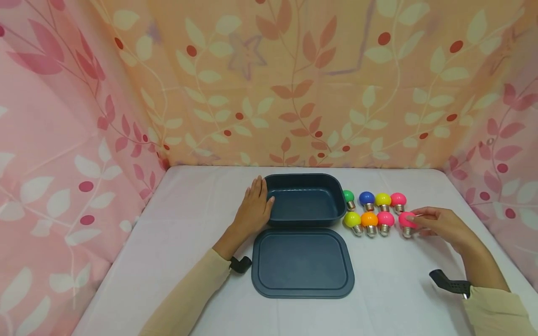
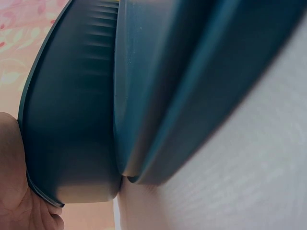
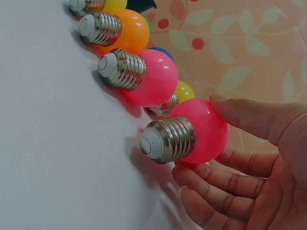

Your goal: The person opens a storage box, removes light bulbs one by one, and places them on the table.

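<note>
A dark blue-grey rectangular container (image 1: 307, 200) stands at the middle of the table with its inside bare. My left hand (image 1: 253, 205) rests against its left rim, fingers straight and the thumb near the inner edge. In the left wrist view part of that hand (image 2: 14, 177) touches the container's wall (image 2: 72, 120). My right hand (image 1: 441, 226) pinches a pink light bulb (image 3: 204, 132) by its round end between thumb and fingers. This bulb is at the right end of the front row. Beside it lies another pink bulb (image 3: 153, 79).
In front of the container lies its matching flat lid (image 1: 302, 263). Several bulbs form two rows right of the container, among them a green (image 1: 348, 196), a blue (image 1: 367, 198) and an orange one (image 1: 370, 219). A patterned curtain (image 1: 294, 93) hangs behind the table.
</note>
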The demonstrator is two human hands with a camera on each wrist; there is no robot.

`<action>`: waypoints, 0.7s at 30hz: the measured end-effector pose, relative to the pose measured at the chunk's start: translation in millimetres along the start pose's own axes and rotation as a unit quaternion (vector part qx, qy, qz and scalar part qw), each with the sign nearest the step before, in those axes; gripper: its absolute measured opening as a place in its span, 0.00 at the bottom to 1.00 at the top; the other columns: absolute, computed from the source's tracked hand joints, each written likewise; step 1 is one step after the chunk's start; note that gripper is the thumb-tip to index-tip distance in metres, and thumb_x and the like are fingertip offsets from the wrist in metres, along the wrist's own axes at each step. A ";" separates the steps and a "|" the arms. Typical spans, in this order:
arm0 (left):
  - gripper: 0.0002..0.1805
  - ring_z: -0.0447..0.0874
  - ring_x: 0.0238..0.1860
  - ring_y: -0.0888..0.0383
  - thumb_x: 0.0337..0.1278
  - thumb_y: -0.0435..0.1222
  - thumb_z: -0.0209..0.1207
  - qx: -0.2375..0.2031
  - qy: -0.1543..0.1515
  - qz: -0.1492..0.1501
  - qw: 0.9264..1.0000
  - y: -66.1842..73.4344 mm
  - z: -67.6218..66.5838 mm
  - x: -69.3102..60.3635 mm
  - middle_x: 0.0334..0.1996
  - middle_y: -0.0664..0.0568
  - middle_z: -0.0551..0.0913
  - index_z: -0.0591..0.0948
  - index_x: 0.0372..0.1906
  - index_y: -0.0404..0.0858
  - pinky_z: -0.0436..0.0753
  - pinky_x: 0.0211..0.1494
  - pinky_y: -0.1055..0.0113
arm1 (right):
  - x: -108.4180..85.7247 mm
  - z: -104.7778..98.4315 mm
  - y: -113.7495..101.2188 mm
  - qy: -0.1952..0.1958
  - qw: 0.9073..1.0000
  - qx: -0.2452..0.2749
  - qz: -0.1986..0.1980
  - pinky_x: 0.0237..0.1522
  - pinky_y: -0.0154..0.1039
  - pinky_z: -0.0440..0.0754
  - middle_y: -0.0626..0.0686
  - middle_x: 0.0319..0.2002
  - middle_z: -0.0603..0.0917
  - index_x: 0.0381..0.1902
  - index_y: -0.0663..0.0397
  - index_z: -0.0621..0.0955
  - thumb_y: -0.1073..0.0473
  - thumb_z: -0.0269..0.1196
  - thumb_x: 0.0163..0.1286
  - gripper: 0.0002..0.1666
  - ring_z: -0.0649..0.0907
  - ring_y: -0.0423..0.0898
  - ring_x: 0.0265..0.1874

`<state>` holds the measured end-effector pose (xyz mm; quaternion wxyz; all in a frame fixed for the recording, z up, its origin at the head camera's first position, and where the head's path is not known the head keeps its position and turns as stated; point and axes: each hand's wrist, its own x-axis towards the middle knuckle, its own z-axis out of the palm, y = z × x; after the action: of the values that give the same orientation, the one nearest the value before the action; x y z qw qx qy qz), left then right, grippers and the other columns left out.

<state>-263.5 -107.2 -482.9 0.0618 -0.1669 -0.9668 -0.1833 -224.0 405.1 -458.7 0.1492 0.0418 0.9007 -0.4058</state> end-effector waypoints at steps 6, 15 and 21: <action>0.37 0.35 0.82 0.46 0.82 0.49 0.38 -0.004 0.004 0.001 1.000 -0.1 0.7 -0.4 0.81 0.37 0.42 0.46 0.80 0.28 0.45 0.80 0.47 | 1.0 2.5 0.4 -0.005 1.000 0.003 0.005 0.40 0.37 0.86 0.56 0.44 0.87 0.67 0.73 0.68 0.42 0.60 0.76 0.41 0.85 0.44 0.37; 0.38 0.38 0.81 0.42 0.82 0.50 0.35 0.005 -0.002 0.003 1.000 -6.0 6.2 3.1 0.81 0.37 0.42 0.44 0.80 0.29 0.45 0.80 0.47 | 4.8 5.6 2.2 -0.009 1.000 0.002 0.016 0.39 0.38 0.85 0.55 0.42 0.88 0.68 0.72 0.68 0.40 0.60 0.75 0.43 0.85 0.47 0.36; 0.38 0.31 0.81 0.47 0.82 0.51 0.34 0.000 -0.006 0.000 1.000 -4.5 4.5 2.2 0.82 0.38 0.40 0.44 0.80 0.30 0.44 0.81 0.48 | 5.7 6.3 2.7 -0.007 1.000 0.008 0.022 0.39 0.38 0.85 0.54 0.42 0.88 0.68 0.72 0.68 0.39 0.60 0.74 0.43 0.85 0.48 0.36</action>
<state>-267.4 -108.8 -488.1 0.0561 -0.1682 -0.9672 -0.1820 -227.5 401.9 -466.3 0.1638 0.0599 0.8951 -0.4104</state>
